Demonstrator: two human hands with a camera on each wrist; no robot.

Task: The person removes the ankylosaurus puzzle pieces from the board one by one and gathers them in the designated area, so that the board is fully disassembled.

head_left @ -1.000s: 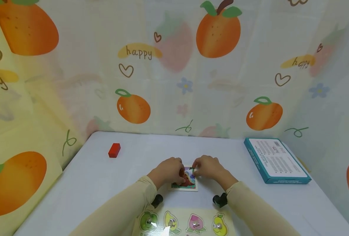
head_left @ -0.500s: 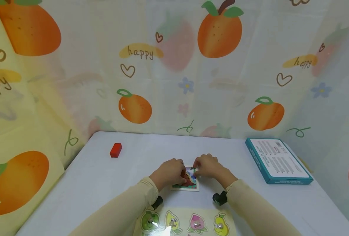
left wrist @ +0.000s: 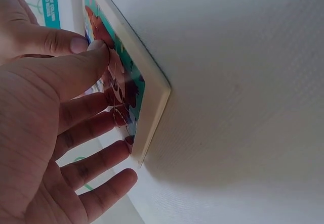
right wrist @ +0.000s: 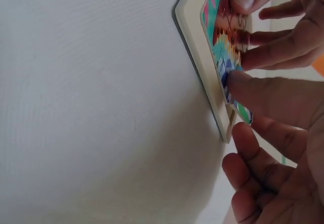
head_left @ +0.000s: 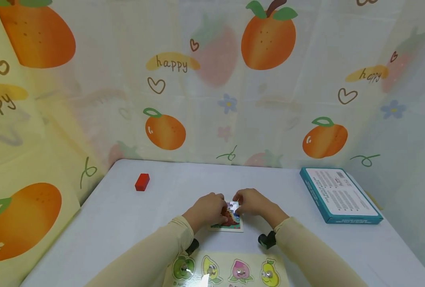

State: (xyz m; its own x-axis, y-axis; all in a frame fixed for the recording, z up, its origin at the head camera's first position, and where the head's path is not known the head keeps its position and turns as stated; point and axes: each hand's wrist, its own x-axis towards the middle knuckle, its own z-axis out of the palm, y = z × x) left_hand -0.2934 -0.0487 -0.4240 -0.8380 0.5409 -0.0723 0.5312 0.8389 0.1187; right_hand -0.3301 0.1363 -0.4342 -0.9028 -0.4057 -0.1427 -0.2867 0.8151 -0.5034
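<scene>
A small jigsaw puzzle (head_left: 228, 225) with a dinosaur picture lies in a pale tray (left wrist: 154, 90) on the white table. My left hand (head_left: 206, 211) rests on its left part, thumb and fingertips touching the picture. Between its thumb and fingers, my right hand (head_left: 253, 202) pinches a puzzle piece (right wrist: 244, 113) at the top right corner. That piece is tilted, its end raised above the tray and overhanging the rim in the right wrist view. The hands hide much of the picture.
A board with fruit-shaped knobbed pieces (head_left: 240, 272) lies at the near edge. A red block (head_left: 142, 182) sits at the back left, and a teal-edged box (head_left: 341, 195) at the back right. Patterned cloth (head_left: 205, 107) hangs behind the table.
The puzzle piece in my right fingers has tipped and now catches the light. My left hand stays on the puzzle. The view has shifted slightly.
</scene>
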